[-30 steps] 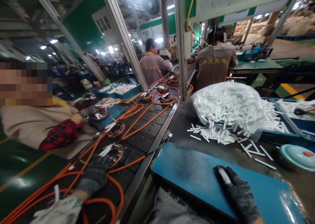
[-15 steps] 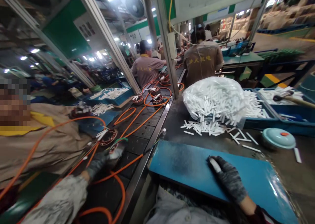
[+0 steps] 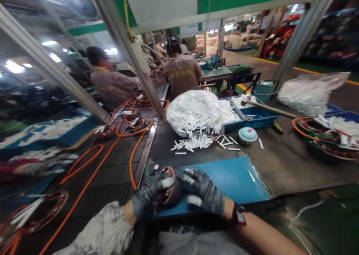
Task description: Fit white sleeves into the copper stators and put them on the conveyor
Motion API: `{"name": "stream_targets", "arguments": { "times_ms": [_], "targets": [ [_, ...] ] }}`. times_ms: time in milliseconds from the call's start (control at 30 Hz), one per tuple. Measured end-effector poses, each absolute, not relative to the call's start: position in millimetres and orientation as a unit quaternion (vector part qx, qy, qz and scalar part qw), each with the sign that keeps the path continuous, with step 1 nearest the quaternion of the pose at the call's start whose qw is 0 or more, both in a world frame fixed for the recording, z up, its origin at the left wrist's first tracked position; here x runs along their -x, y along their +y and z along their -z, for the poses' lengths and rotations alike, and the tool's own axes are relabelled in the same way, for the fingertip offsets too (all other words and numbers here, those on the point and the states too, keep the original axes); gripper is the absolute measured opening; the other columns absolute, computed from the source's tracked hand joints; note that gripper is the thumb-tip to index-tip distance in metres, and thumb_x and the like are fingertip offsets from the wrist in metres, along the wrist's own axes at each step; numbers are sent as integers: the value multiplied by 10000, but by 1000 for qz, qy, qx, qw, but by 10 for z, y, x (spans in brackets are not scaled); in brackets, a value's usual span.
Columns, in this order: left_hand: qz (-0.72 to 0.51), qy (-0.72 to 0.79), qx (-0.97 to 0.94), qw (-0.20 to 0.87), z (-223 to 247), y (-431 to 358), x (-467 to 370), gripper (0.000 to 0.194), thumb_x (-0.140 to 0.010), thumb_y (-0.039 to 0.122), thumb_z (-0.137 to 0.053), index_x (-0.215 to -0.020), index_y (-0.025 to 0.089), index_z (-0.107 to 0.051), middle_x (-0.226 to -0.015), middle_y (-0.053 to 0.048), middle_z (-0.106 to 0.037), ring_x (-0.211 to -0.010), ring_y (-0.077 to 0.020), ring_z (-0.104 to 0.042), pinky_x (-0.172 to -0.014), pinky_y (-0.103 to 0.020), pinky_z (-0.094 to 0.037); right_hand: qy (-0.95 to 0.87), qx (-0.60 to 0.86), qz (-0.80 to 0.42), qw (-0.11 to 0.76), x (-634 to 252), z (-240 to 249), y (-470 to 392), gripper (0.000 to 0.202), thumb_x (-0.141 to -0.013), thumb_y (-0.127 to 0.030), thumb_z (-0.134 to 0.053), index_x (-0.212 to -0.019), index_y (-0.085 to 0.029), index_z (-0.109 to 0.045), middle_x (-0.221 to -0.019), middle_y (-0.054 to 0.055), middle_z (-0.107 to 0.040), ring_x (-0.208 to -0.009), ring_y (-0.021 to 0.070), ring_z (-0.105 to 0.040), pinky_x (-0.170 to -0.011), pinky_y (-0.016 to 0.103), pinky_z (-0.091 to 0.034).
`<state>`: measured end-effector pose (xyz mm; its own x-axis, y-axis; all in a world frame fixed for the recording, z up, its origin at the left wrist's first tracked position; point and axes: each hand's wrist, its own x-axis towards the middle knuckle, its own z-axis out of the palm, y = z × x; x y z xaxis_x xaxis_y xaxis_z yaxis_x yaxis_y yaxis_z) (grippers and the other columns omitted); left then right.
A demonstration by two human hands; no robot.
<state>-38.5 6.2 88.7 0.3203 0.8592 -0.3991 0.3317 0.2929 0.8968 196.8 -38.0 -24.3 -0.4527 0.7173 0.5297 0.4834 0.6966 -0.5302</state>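
A motor stator, ring-shaped with reddish-brown windings inside a dark rim, stands tilted on its edge over the left part of a blue mat. My left hand, in a grey glove with pale fingertips, grips its near left side with the thumb over the rim. On the stator's right, my gloved right hand has its fingers spread toward the outer wall. Whether those fingertips touch it I cannot tell. Some green and white leads show just beyond my left hand.
White sticks spill from a clear bag behind the mat, near a light-blue lidded bowl. A mallet lies across blue bins. Left, a conveyor carries stators and orange hoses; a co-worker's gloved hand is beside it. More stators stand right.
My left hand has brought the stator from the conveyor rightward onto the blue mat. My right hand has moved left across the mat to the stator. The view has turned right.
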Motion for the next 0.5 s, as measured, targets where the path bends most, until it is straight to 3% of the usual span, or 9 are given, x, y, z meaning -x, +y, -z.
{"name": "stream_targets", "arguments": {
  "times_ms": [67, 167, 300, 500],
  "targets": [
    [-217, 500, -630, 553, -836, 123, 294, 530, -838, 567, -706, -1237, 220, -736, -1197, -98, -775, -1121, -313, -733, -967, -457, -613, -852, 342, -147, 367, -1922, 253, -316, 601, -1041, -481, -541, -1583, -240, -443, -1606, 140, -505, -1521, 277, -405, -1261, 517, -339],
    [-220, 461, -790, 340, -740, 213, 279, 483, -898, 462, -650, -1327, 247, -705, -1329, -93, -728, -1234, -292, -680, -1096, -459, -548, -836, 355, -184, 375, -1958, 222, -233, 471, -1094, -382, -441, -1548, -270, -497, -1484, 85, -640, -1459, 229, -485, -1281, 487, -302],
    [-98, 434, -879, 172, -524, 291, 318, 328, -955, 359, -557, -1153, 249, -795, -1153, -97, -787, -1038, -272, -742, -997, -447, -588, -829, 329, -252, 375, -2113, 90, -145, 435, -1090, -425, -458, -1475, -284, -601, -1381, 64, -718, -1404, 237, -536, -1235, 444, -356],
    [-35, 399, -902, 159, -588, 297, 168, 322, -1032, 387, -516, -1023, 233, -799, -938, -76, -776, -887, -232, -718, -865, -364, -552, -671, 346, -495, 431, -2242, -16, 16, 393, -979, -522, -655, -1251, -263, -772, -1142, 55, -811, -1032, 238, -734, -995, 417, -565]
  ]
}}
